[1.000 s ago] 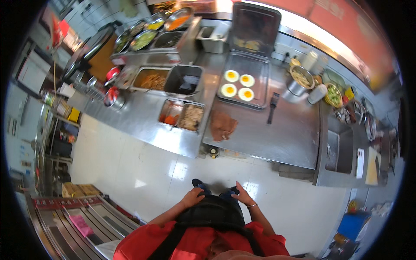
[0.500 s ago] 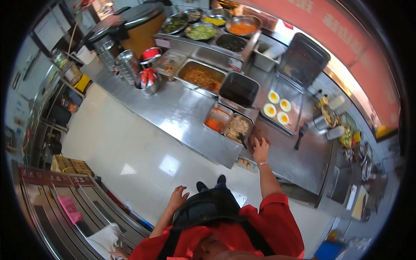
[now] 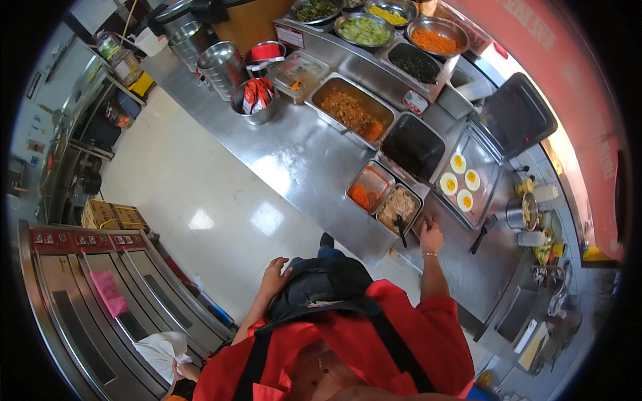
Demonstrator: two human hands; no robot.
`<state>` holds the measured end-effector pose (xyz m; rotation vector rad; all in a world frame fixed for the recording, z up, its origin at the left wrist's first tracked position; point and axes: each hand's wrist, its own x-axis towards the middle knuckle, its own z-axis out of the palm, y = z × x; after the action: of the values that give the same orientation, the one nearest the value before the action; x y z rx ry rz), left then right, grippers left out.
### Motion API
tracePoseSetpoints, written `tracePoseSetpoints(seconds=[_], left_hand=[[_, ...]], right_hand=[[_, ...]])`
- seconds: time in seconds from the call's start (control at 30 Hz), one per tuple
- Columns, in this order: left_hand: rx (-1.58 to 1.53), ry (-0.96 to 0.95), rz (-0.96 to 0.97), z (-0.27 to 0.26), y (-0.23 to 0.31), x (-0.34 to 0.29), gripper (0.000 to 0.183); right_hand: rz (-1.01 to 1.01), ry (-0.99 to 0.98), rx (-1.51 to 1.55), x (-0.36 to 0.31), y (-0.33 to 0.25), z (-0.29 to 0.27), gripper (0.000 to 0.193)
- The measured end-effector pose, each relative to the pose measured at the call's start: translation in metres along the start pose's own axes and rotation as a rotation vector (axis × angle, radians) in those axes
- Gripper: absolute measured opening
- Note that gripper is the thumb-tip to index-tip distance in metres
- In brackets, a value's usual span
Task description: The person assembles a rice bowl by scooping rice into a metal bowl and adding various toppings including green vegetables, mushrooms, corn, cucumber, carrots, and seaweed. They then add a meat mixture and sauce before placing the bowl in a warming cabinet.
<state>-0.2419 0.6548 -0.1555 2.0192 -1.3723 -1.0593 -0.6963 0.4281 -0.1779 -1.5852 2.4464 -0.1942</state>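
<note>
Steel tabletop (image 3: 463, 273) carries a brown cloth (image 3: 419, 226), partly hidden, just beside the food pan (image 3: 400, 206); the right hand (image 3: 431, 238), off the tabletop a second ago, now reaches it, grip unclear. Left hand (image 3: 273, 275): empty, loosely spread.

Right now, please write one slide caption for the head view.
Right hand at the steel counter, left hand near the apron, four eggs on a tray.
</note>
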Motion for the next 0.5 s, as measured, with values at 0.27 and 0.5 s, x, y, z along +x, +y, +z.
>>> tracePoseSetpoints(seconds=[0.27, 0.5], left_hand=[[0.049, -0.078, 0.034, -0.02, 0.022, 0.056, 0.035], [0.082, -0.248, 0.09, -0.044, 0.011, 0.108, 0.035]], right_hand=[[-0.09, 0.222, 0.343, -0.015, 0.059, 0.01, 0.026], [-0.881, -0.212, 0.325, -0.138, -0.128, -0.088, 0.027]])
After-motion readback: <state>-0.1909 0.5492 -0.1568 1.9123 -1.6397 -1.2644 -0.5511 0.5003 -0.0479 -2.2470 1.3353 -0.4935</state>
